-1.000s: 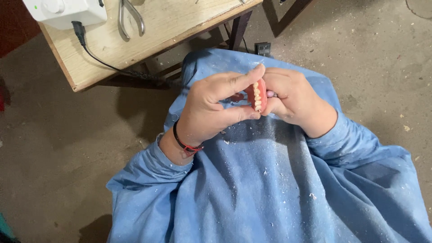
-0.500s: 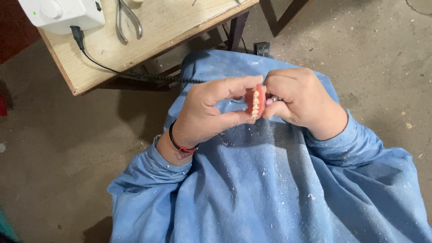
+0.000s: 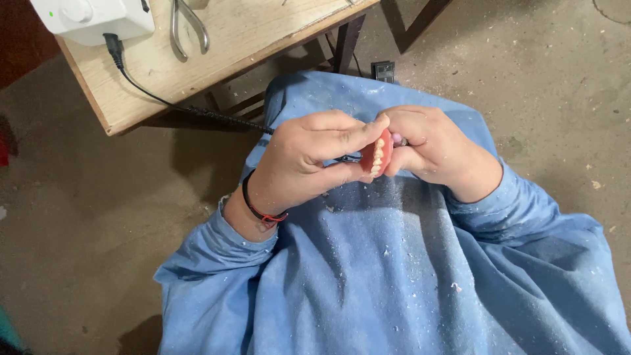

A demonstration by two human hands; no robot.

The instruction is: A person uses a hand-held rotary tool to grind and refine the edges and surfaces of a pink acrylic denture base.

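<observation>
A pink denture (image 3: 378, 156) with a row of white teeth stands on edge between my two hands, above my lap in a blue coat. My left hand (image 3: 309, 158) pinches it between thumb and forefinger; a black and red band circles that wrist. My right hand (image 3: 430, 148) is closed around a slim tool whose small tip (image 3: 396, 139) shows right beside the denture. A black cable (image 3: 197, 110) runs from the bench toward my hands; most of the tool is hidden in my fist.
A wooden bench (image 3: 217, 46) sits at the top left, carrying a white motor box (image 3: 92, 16) and metal pliers (image 3: 187, 26). The concrete floor (image 3: 539, 72) is strewn with dust and chips. White flecks cover my blue coat (image 3: 407, 276).
Both hands with the denture have shifted slightly up and right in view; the grip on the denture and the tool is the same.
</observation>
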